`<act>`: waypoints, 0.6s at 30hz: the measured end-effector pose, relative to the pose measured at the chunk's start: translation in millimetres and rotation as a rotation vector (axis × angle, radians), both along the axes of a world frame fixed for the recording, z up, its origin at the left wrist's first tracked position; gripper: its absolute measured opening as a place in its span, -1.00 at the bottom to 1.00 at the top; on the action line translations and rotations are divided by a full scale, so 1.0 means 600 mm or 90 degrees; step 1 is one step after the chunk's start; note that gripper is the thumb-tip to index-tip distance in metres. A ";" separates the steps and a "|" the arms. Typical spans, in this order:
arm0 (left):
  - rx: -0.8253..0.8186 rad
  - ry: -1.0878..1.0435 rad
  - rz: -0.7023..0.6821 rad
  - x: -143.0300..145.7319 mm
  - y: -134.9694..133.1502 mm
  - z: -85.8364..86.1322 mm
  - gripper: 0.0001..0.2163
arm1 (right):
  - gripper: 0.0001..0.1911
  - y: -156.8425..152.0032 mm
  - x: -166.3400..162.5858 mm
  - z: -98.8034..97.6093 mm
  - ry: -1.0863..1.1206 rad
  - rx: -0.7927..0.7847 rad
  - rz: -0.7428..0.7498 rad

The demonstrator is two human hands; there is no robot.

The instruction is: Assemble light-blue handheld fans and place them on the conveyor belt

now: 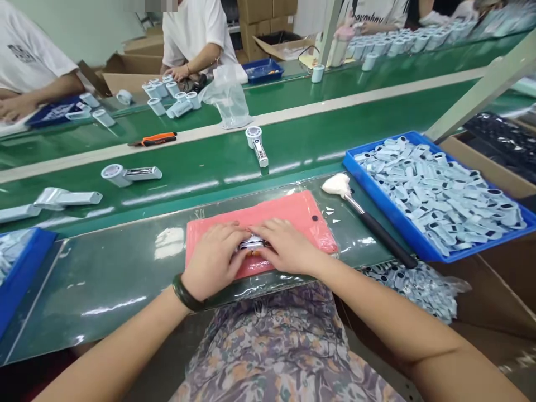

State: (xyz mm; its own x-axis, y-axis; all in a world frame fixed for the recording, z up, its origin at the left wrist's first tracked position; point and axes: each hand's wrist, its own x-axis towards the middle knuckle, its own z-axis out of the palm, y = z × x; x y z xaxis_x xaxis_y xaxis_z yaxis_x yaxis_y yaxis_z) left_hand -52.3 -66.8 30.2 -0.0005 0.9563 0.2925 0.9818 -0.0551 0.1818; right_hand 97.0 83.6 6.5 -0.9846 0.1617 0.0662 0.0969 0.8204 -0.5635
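My left hand (218, 258) and my right hand (287, 245) are closed from both sides around a small device part (253, 243). Only a shiny silver-and-dark strip of it shows between the fingers; the rest is hidden. It rests on a pink pad (293, 209) in a clear plastic sleeve. To the right of the pad lies a black-handled hammer (383, 234), its head wrapped in white cloth. Beyond the pad, on the green belt, stands a pale-blue round-headed handheld unit (256, 146), its handle open to silver parts inside.
A blue tray (444, 258) full of pale-blue pieces sits at right; another blue tray (31, 268) is at far left. More handheld units (132, 174) lie on the belt. Past orange-handled pliers (159, 138) and a plastic bag (232, 103), co-workers sit opposite. A slanted post rises at right.
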 end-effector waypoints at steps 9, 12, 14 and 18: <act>-0.020 0.076 -0.022 0.001 0.005 0.019 -0.80 | -0.58 -0.008 -0.001 0.000 0.031 -0.024 -0.041; -0.046 0.168 -0.070 -0.042 0.029 0.038 -0.80 | -0.42 0.016 0.015 0.014 0.090 -0.061 -0.058; -0.039 0.236 -0.096 -0.097 0.073 0.051 -0.75 | -0.46 0.060 0.038 0.026 0.148 -0.020 -0.126; 0.005 0.385 0.020 -0.204 0.211 0.074 -0.61 | -0.69 0.194 0.107 0.060 0.098 0.154 -0.430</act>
